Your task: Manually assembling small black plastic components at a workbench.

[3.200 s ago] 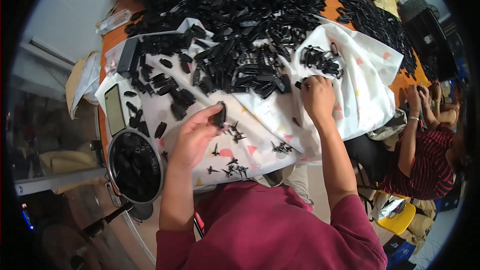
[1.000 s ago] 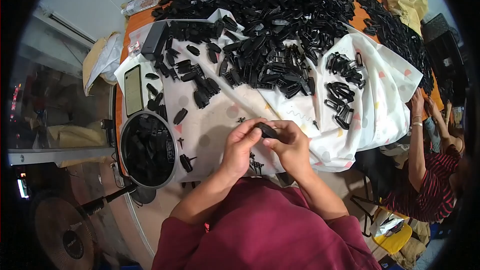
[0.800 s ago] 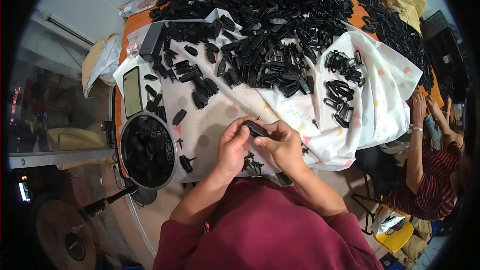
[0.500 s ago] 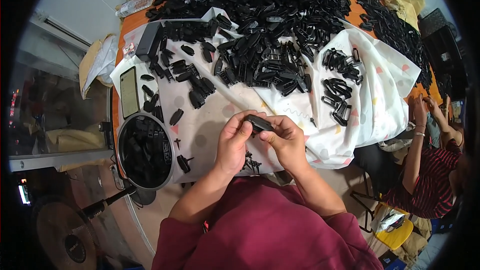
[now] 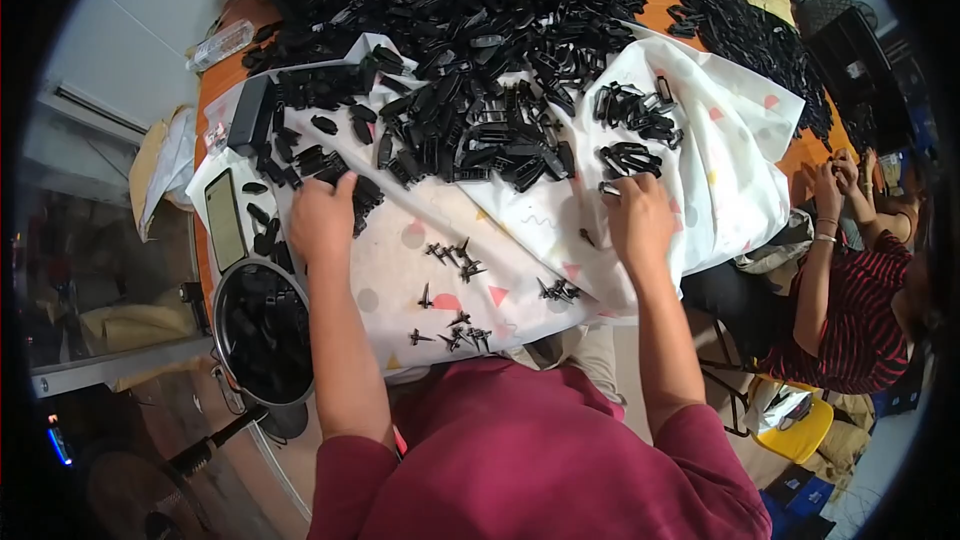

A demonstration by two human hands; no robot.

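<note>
My left hand (image 5: pixel 323 223) is over a cluster of black oval plastic shells (image 5: pixel 318 162) on the left of the cloth, its fingers curled down among them. Whatever lies between those fingers is hidden. On the right, my right hand (image 5: pixel 641 223) reaches a small pile of black open plastic frames (image 5: pixel 630 158); its bent fingers close on the near edge of one frame (image 5: pixel 608 188). Between my forearms lie small black pointed pins (image 5: pixel 455 258) in loose groups, with more pins (image 5: pixel 558 289) closer to my right arm.
A large heap of black parts (image 5: pixel 480 40) covers the table's back. At left are a phone (image 5: pixel 226 220), a dark box (image 5: pixel 252 117) and a round bin (image 5: pixel 222 325) holding black parts. A fan stands below. Another person (image 5: pixel 850 315) sits at right, hands together.
Both hands have parted from the middle and moved out and forward to the parts on either side. The black oval piece they held together no longer shows. The view has shifted somewhat.
</note>
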